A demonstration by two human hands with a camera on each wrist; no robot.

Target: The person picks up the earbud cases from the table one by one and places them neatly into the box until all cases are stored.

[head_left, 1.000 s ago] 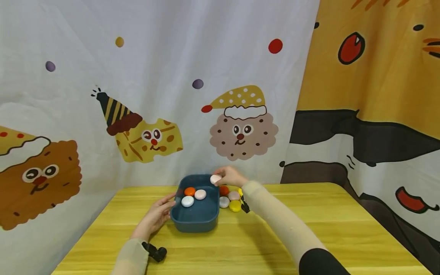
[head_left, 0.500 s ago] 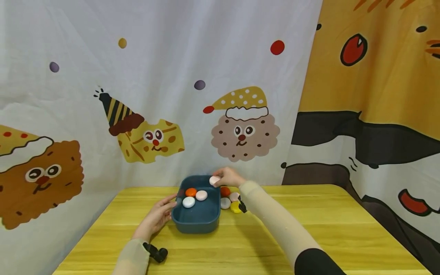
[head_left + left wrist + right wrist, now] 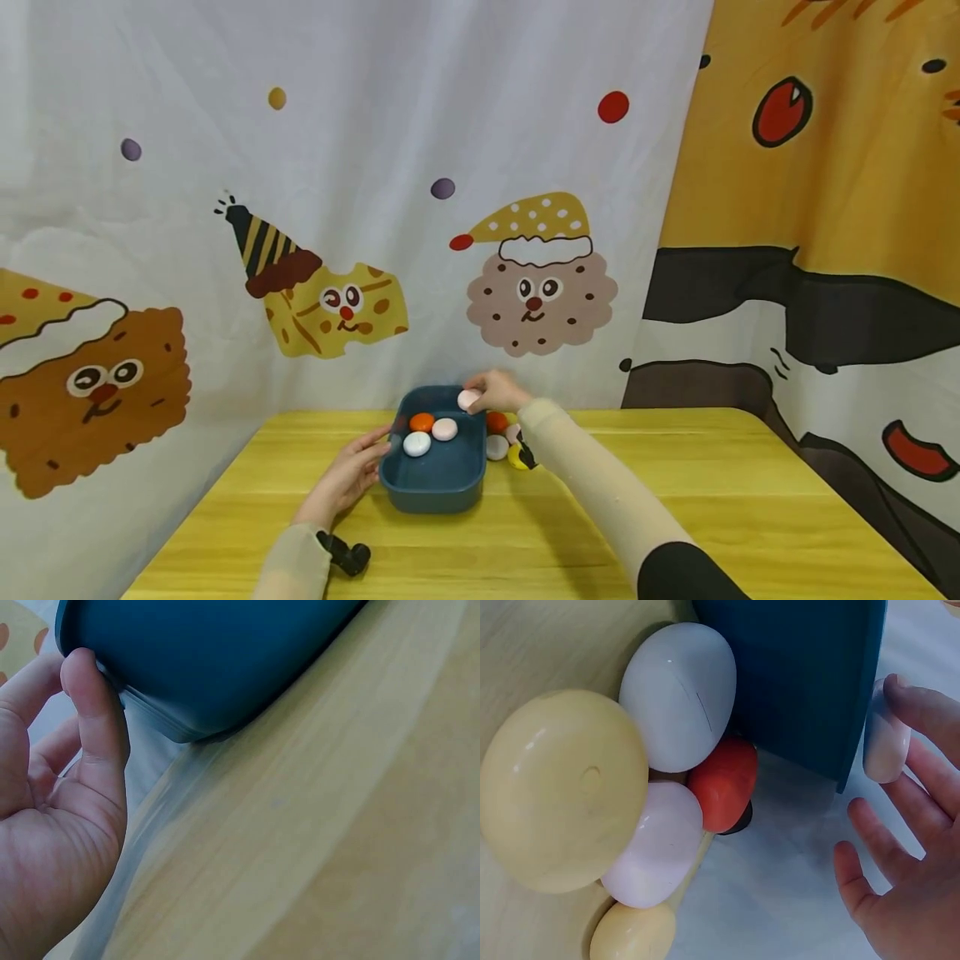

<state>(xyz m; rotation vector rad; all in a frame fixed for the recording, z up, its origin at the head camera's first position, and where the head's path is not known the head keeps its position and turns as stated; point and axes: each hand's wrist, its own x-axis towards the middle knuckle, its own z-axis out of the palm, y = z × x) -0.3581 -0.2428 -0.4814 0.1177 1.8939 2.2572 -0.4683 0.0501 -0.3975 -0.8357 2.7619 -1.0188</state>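
My right hand (image 3: 498,392) pinches a pale pink rounded disc (image 3: 469,400) over the far right corner of a dark blue rectangular bin (image 3: 435,502). The right wrist view shows this disc (image 3: 886,739) between thumb and fingers, close to the bin's rim, with the other fingers spread. Inside the bin lie an orange disc (image 3: 422,422), a white disc (image 3: 417,443) and another pale pink disc (image 3: 445,429). My left hand (image 3: 352,471) touches the bin's left side. In the left wrist view its thumb (image 3: 90,705) rests against the outer wall near the rim.
Against the bin's right side lie several more discs: a red-orange one (image 3: 724,784), a white one (image 3: 679,697), a pale pink one (image 3: 656,844) and yellow ones, the larger (image 3: 562,791) in front. Beyond the wooden table (image 3: 600,517) hangs a printed curtain (image 3: 360,150).
The head view has shifted slightly, so everything sits a little further right and lower. My right hand has edged slightly left relative to the bin, still pinching the disc. The left hand stays at the bin.
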